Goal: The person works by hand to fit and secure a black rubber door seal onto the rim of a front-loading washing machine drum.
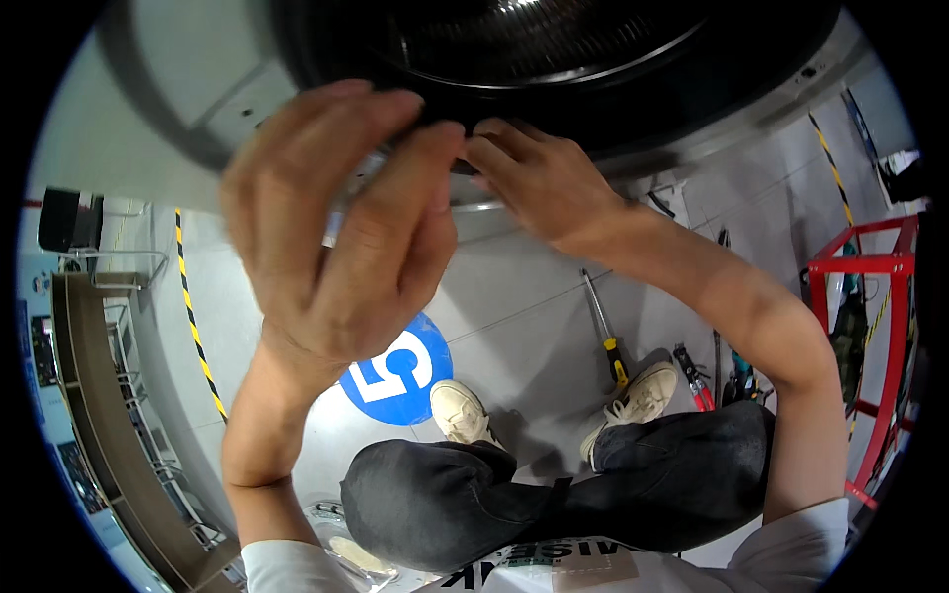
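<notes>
The front of a front-loading washing machine point(148, 138) fills the top of the view, its round opening ringed by a dark rubber door seal point(633, 114). My right hand point(549, 183) is at the seal's lower edge with its fingers pinched together on the rim. My left hand point(346, 222), slightly blurred, is raised close to the camera in front of the opening's lower left. Its fingers are curved and apart, and no held object shows between them. The left hand hides part of the rim behind it. Inside the opening, a ridged metal drum point(534, 40) shines.
On the tiled floor lie a yellow-and-black screwdriver point(605, 331) and red-handled pliers point(697, 381). A red metal frame point(895, 262) stands at the right. Shelving point(94, 346) and a black chair point(71, 222) are at the left, beyond striped floor tape point(188, 296). A blue round floor sticker point(400, 381) lies below.
</notes>
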`<act>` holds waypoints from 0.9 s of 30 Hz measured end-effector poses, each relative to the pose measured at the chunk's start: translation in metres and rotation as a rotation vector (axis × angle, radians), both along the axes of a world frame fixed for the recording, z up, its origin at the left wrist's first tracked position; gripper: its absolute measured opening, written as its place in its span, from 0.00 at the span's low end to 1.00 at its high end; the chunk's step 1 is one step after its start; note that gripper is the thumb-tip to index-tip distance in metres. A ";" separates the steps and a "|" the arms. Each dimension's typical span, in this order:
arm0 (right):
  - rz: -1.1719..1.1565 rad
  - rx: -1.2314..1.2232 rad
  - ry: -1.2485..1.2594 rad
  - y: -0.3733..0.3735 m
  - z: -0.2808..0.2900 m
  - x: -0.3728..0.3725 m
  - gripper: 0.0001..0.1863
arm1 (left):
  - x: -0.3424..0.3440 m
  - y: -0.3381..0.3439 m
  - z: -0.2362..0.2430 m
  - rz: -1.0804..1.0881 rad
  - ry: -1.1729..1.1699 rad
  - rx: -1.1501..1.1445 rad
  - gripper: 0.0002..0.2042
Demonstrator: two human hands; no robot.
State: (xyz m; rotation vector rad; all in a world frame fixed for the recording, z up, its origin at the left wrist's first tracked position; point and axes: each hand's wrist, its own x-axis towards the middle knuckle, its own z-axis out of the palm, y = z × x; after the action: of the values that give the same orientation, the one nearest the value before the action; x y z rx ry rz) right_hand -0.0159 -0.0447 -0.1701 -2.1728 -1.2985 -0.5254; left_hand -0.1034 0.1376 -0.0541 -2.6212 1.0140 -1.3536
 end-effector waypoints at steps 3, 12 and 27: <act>-0.035 0.036 -0.061 -0.031 -0.029 0.009 0.13 | 0.006 -0.013 -0.021 -0.023 0.167 0.124 0.14; 0.031 0.016 0.249 -0.062 -0.010 0.035 0.03 | 0.047 -0.030 -0.051 0.116 0.564 0.358 0.09; -0.207 -0.297 -0.143 -0.084 -0.022 0.028 0.22 | 0.056 -0.027 -0.074 0.127 0.248 0.584 0.12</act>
State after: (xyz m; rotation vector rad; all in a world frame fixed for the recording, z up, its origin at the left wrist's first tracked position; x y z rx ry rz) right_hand 0.0119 -0.1288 -0.1920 -2.5760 -1.3012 -0.6105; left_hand -0.0472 0.1111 -0.1284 -2.3724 1.0449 -0.5889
